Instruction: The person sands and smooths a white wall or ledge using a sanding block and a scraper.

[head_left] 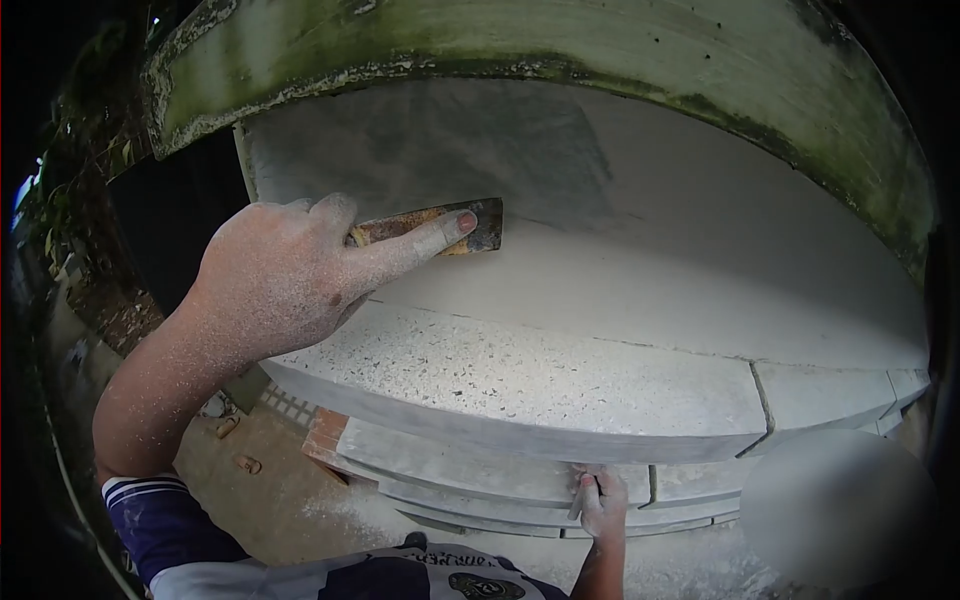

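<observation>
A rusty putty knife (pixel 484 222) is gripped in my left hand (pixel 275 265), with one dust-covered finger stretched along its blade. The blade lies close over the pale wall surface (pixel 650 250), just below a darker grey patch (pixel 480 140). Lower down, beside the front edge of the steps, my right hand (pixel 602 505) is closed. A thin grey edge shows at its fingers, but I cannot tell what it is. White dust coats both hands and the left forearm.
A speckled, dusty ledge (pixel 540 380) with cracked joints runs across the middle, and pale steps (pixel 480 460) lie below it. A mossy green overhang (pixel 480 40) curves above. Debris (pixel 248 464) lies on the ground at left. A round blur covers the lower right.
</observation>
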